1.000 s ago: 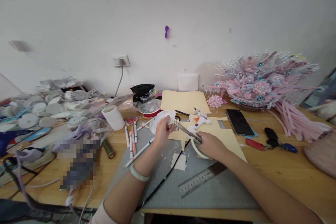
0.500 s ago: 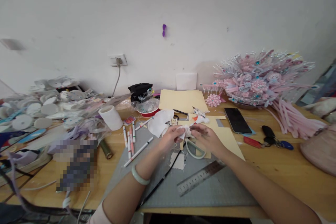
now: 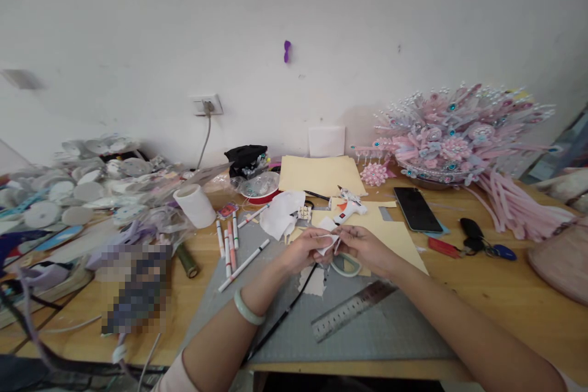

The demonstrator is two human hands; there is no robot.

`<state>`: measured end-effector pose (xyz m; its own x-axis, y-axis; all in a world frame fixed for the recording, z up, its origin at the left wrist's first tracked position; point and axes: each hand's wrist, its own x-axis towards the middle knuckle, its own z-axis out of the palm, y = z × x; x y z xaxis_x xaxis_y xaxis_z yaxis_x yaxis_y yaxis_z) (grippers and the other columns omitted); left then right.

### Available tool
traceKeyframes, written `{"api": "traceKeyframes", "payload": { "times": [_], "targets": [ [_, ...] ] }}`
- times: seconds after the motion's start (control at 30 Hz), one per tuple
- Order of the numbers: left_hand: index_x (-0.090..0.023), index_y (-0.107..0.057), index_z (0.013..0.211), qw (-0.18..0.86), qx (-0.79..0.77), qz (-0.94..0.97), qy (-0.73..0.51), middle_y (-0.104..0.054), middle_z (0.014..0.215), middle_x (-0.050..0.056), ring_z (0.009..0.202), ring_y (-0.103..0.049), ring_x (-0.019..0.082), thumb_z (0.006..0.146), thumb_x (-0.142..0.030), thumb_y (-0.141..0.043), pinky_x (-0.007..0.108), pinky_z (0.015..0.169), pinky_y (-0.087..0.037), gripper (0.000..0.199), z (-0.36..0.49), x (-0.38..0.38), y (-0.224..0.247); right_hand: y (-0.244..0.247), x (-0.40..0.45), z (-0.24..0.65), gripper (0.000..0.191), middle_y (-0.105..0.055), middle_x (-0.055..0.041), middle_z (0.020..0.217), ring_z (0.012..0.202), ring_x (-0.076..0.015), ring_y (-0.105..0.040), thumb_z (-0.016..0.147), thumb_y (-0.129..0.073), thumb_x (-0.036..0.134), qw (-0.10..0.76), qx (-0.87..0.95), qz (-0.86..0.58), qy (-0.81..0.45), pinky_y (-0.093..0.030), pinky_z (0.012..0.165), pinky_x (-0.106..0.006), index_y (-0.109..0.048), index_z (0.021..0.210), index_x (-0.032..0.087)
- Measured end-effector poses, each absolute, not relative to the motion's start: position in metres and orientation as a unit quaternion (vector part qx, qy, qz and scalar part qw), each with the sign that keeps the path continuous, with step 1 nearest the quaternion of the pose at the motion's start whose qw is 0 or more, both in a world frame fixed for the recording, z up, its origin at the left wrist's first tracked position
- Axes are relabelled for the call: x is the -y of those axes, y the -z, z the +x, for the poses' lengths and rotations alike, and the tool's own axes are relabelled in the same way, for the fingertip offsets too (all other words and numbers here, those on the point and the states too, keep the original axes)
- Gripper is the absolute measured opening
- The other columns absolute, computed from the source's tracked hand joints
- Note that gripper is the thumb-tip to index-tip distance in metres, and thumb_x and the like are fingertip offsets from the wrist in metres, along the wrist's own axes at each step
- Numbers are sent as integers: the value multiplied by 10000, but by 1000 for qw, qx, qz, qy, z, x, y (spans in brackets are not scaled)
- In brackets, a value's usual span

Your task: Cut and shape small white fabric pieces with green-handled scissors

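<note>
Between my two hands is a small piece of white paper (image 3: 327, 246), folded or creased. My left hand (image 3: 303, 251) pinches its left side, and my right hand (image 3: 362, 249) has its fingers closed on the right side. Just beyond them lies a white glue gun (image 3: 351, 211) with an orange trigger. Beneath my right hand shows the pale loop handle of scissors (image 3: 346, 266); the rest of them is hidden. A torn white sheet (image 3: 281, 214) lies beyond my left hand, and a pale scrap with a jagged edge (image 3: 312, 280) is just below it.
A steel ruler (image 3: 351, 309) and several markers (image 3: 243, 265) lie on the grey cutting mat (image 3: 275, 343). Cream card sheets (image 3: 321, 174) are behind. To the right are a phone (image 3: 417, 209), keys (image 3: 471, 236) and a pink beaded headdress (image 3: 450, 141). Clutter piles up on the left.
The white paper has been turned and now shows flatter, with pointed edges. My right hand has shifted slightly, leaving the glue gun more visible. The view has moved very little.
</note>
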<state>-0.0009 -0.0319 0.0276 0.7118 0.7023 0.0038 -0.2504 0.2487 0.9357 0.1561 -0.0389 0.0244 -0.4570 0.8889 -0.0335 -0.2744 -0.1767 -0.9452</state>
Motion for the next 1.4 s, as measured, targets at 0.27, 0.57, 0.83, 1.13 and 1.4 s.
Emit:
{"api": "traceKeyframes", "payload": {
  "times": [0.27,0.57,0.83,1.13,1.4],
  "targets": [
    [-166,-380,435,719,-190,518,-423,-325,422,-33,453,-335,83,640,-381,-578,257,522,-299,356,-8,22,-32,-32,35,166,230,-571,8,712,796,-140,-573,617,-701,379,505,340,-236,-757,-451,772,-277,-575,659,191],
    [-176,-418,515,346,-550,679,-342,-399,504,-18,542,-407,124,770,-448,-404,248,550,-307,373,-12,4,-19,-19,9,180,273,-524,38,499,465,-85,-477,575,-683,389,514,468,-477,-538,-411,484,-224,-534,602,162],
    [-154,-517,987,160,-498,809,-269,-569,948,102,908,-511,183,823,-150,-291,306,790,-378,279,-11,-3,-6,-13,12,173,180,-574,27,569,557,-127,-555,608,-625,316,497,539,-481,-482,-476,595,-275,-561,702,176],
    [-176,-485,1138,186,-512,820,-174,-592,1075,108,1020,-502,222,837,-168,-281,393,903,-295,364,-9,-6,-6,-10,13,175,133,-651,-51,776,759,-179,-584,687,-535,238,381,677,-536,-331,-429,745,-305,-645,725,174],
    [-171,-546,695,197,-525,803,-201,-603,782,98,866,-533,240,746,-141,-422,354,799,-332,137,-11,-8,-7,-10,19,168,94,-635,-52,788,796,-197,-554,702,-556,245,298,744,-538,-261,-388,725,-303,-632,702,190]
  ]
}}
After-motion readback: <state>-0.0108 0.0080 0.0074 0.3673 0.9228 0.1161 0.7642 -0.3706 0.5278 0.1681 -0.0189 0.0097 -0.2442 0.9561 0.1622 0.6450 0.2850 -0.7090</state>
